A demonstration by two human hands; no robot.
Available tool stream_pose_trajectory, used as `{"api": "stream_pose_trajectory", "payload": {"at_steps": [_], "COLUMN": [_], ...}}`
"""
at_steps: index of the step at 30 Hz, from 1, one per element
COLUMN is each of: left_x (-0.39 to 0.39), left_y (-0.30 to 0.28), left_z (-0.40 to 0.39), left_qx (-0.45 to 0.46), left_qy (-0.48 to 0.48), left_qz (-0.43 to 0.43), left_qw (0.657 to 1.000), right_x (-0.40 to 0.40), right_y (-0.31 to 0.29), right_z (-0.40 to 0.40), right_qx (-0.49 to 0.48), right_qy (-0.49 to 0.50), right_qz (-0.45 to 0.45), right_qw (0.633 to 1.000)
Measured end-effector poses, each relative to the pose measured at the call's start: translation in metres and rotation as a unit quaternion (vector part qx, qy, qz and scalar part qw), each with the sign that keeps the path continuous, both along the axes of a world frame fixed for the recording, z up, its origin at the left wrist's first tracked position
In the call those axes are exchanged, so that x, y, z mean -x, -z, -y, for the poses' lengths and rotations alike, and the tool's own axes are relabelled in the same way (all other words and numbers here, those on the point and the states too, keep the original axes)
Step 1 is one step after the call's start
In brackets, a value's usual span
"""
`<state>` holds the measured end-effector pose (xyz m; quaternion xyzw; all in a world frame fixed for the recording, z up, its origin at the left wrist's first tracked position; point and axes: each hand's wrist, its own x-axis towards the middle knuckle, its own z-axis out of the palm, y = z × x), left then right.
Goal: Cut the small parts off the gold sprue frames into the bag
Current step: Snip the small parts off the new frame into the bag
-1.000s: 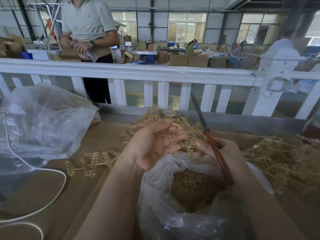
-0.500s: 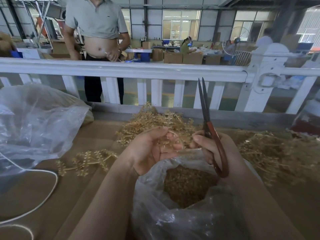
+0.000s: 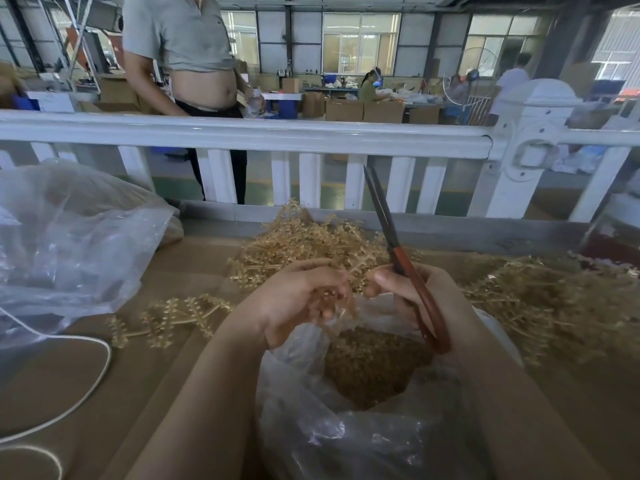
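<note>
Item one: my left hand (image 3: 298, 299), fingers curled round a gold sprue frame (image 3: 332, 299), held just above the open mouth of the clear bag (image 3: 346, 438), which sits between my forearms and holds a heap of cut gold parts (image 3: 370, 362). Item two: my right hand (image 3: 415, 292), gripping the red-handled scissors (image 3: 405, 265), blades together and pointing up toward the white railing (image 3: 242, 136). Item three: more sprue frames heaped on the table (image 3: 86, 393) behind my hands (image 3: 311, 240), to the right (image 3: 554, 299), and one lying left (image 3: 173, 317).
</note>
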<state>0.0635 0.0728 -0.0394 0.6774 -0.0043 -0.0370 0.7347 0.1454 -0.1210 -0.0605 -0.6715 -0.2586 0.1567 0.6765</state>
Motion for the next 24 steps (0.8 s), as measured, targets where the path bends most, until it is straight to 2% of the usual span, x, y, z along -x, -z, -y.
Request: {"api": "stream_pose_trajectory", "payload": {"at_steps": [6,11,14,19,21,24], "left_x": [0.000,-0.002,-0.006,-0.008,-0.008,-0.008], "left_y": [0.001,0.005,0.008,0.010,0.010,0.011], "left_z": [-0.002,-0.001,-0.003,-0.001,0.000,0.003], "left_qx": [-0.092,-0.117,-0.078,0.045,0.078,0.096], "left_qy": [0.022,0.015,-0.031,-0.108,-0.110,-0.103], "left_qz": [0.017,0.016,0.027,0.030,0.017,0.000], "left_qw": [0.995,0.993,0.996,0.993,0.991,0.990], "right_x": [-0.002,0.003,0.004,0.004,0.004,0.002], "right_y": [0.001,-0.003,-0.007,-0.007,-0.004,0.002], "right_z": [-0.001,-0.005,-0.003,-0.002,-0.004,-0.006], "right_qx": [-0.018,-0.014,0.016,0.093,0.056,-0.067], "right_qy": [-0.018,-0.010,-0.007,0.018,0.024,0.016], "right_qz": [-0.003,-0.013,-0.027,0.008,-0.018,-0.081], "right_qw": [1.000,1.000,0.999,0.996,0.998,0.994]}}
